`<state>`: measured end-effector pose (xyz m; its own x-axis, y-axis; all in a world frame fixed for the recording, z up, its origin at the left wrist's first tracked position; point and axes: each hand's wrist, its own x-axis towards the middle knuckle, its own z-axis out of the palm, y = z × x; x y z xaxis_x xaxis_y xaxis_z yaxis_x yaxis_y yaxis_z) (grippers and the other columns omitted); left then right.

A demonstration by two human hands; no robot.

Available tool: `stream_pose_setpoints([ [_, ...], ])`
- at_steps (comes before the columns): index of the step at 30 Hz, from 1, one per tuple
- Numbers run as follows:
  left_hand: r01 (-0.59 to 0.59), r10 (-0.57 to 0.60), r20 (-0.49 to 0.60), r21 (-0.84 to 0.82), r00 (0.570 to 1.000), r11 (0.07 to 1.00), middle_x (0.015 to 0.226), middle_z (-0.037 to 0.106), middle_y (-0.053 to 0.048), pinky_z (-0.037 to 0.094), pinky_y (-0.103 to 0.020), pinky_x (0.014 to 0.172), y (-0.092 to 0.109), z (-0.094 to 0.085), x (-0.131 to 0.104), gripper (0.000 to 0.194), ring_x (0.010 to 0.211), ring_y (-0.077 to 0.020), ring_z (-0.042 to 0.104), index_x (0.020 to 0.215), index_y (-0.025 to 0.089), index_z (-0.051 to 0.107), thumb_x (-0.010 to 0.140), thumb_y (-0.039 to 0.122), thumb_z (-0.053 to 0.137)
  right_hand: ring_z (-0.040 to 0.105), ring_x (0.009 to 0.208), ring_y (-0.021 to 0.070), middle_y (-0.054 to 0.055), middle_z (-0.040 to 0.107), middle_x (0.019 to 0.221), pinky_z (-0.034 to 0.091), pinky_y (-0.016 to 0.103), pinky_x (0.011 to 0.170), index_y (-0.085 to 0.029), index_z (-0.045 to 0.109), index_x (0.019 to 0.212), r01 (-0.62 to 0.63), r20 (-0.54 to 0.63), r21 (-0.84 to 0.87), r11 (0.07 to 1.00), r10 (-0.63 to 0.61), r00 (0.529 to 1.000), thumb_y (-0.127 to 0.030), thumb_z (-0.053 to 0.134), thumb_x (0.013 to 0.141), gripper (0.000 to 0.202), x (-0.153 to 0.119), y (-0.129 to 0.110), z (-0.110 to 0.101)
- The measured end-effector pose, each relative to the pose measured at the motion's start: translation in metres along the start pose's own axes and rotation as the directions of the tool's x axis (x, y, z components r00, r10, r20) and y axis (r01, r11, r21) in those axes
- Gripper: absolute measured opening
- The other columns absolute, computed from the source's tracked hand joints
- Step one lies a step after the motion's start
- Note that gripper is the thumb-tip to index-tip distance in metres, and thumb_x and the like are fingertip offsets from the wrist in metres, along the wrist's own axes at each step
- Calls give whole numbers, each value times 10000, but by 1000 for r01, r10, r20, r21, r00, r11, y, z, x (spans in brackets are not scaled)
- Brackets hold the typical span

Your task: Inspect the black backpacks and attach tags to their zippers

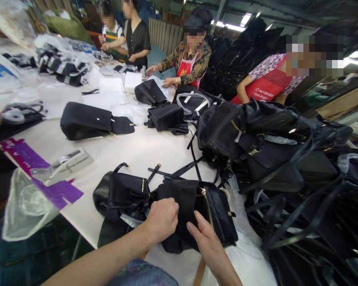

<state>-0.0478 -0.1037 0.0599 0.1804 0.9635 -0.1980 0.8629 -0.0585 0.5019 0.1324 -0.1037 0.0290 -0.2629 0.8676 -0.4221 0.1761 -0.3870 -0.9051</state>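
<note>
A long white table (155, 149) ran through a crowded workroom, a heap of black bags (274, 139) covering its right side. Across it, a person in a red apron (264, 87) stood behind the heap, while a person in patterned sleeves (193, 59) reached toward white paper. Two more people stood farther back.

In the foreground, the black backpack (183, 198) lay at the table's near edge, directly beneath and between the wearer's hands, just left of the heap. A second black bag (122, 188) lay against its left side. A separate bag (85, 121) rested farther up the table, well apart from both hands.

The left hand (162, 218) was curled closed against the backpack's flap; whether it pinched any material could not be told. The right hand (210, 242) was open, thumb and forefinger parted at the flap's right edge. Purple tape (32, 155) marked the table's left edge. A gold zipper (209, 208) showed beside the flap, just above the right hand.
</note>
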Motion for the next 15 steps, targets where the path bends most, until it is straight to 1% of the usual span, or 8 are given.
stream_pose_setpoints([
  [2,-36,36,-1,60,999,998,838,614,-49,451,-299,672,1,2,-1,145,790,-199,588,768,192,555,814,132,430,454,1318,310,81,587,1350,318,477,1120,-234,605,1272,-36,-31,21,999,37,999,-508,709,721,625,0,3,1],
  [4,-56,58,-19,71,998,996,892,612,-60,465,-306,714,-2,9,-3,135,835,-203,578,823,192,537,832,132,416,451,1321,306,85,579,1359,288,473,1138,-226,605,1270,-68,-26,68,995,70,997,-513,722,708,642,-2,1,2],
  [7,5,-4,-19,61,1000,998,902,602,-69,464,-302,740,-13,16,-11,133,842,-199,564,831,192,511,831,110,405,471,1307,287,80,595,1341,291,465,1136,-232,586,1285,-58,78,166,984,46,996,-491,711,745,612,-6,-8,5],
  [9,76,-76,-3,34,997,996,858,600,-63,452,-288,718,-24,14,-20,146,798,-188,563,789,193,499,809,90,398,492,1290,280,75,617,1313,300,465,1130,-241,580,1288,-61,109,218,974,38,993,-476,708,761,591,-9,-13,3],
  [11,116,-115,67,-12,991,993,780,598,-41,434,-269,668,-40,5,-36,140,723,-174,563,716,198,487,767,92,413,511,1273,282,75,635,1288,308,469,1124,-240,587,1281,-84,95,239,967,63,994,-480,716,753,594,-11,-14,-1],
  [13,125,-117,206,-27,972,992,677,586,-18,422,-266,622,-63,-7,-61,133,643,-174,564,622,201,474,731,131,442,512,1272,281,76,637,1286,321,462,1118,-235,594,1276,-91,91,236,968,71,993,-484,722,746,599,-13,-12,-7],
  [14,128,-124,277,5,953,992,626,577,-17,429,-279,618,-78,-12,-76,160,618,-186,574,569,200,467,725,162,454,504,1279,279,75,631,1294,326,457,1117,-233,594,1280,-85,100,224,971,64,993,-477,722,749,598,-14,-11,-10],
  [15,149,-159,302,57,940,987,612,588,-27,448,-302,635,-94,-15,-92,206,627,-209,599,545,200,484,748,195,449,492,1291,277,73,624,1305,327,456,1117,-233,591,1286,-75,111,204,976,53,992,-465,716,759,589,-15,-11,-13],
])
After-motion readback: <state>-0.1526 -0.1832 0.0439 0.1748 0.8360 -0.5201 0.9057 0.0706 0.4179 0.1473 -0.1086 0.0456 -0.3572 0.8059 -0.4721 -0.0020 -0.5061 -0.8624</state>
